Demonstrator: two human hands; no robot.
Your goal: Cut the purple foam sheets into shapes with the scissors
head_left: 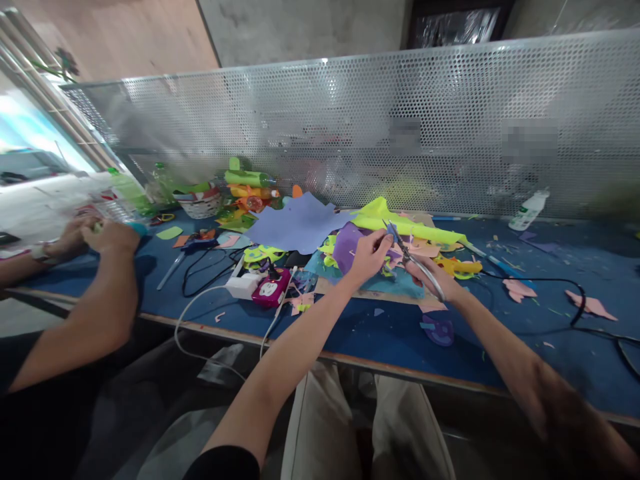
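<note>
My left hand [371, 253] is closed on a small blue piece [391, 231], pinched at its fingertips. In my right hand [431, 277] are metal scissors [410, 257], their blades pointing up and left at the blue piece. Both hands are above a pile of coloured scraps. Left of them lies a large periwinkle sheet [300, 223], with a purple piece [346, 247] beside it. Behind my hands stretches a lime-yellow sheet [425, 228]. A purple cutout [438, 330] rests near the table's front edge.
A magenta box [271, 289] and white adapter [243, 286] with cables sit on the blue table [370, 340]. A white bottle [529, 210] stands back right. At left are a basket [201, 203] and a co-worker's hands [113, 237]. A perforated metal screen [350, 133] runs behind.
</note>
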